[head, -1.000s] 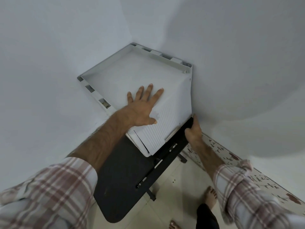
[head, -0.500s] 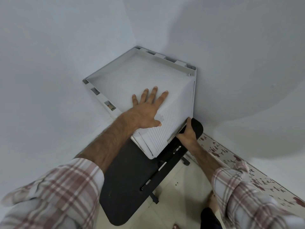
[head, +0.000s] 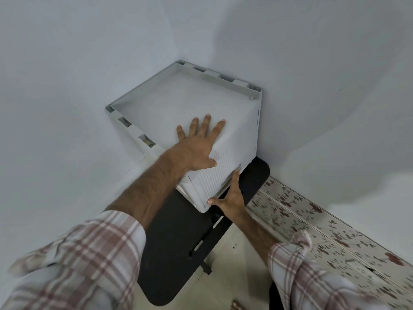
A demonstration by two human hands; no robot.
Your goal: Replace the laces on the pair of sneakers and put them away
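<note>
Our left hand [head: 196, 151] lies spread flat atop the white storage box [head: 178, 108]; our right hand [head: 230, 198], fingers straight, presses its ribbed front [head: 214, 173]. Pushing unevenly might skew it on the black table [head: 178, 242].

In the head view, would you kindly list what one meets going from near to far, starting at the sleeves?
Plaid sleeves → black table → right hand on the white box's front → left hand flat on the box's top → box back rim → wall corner.
</note>
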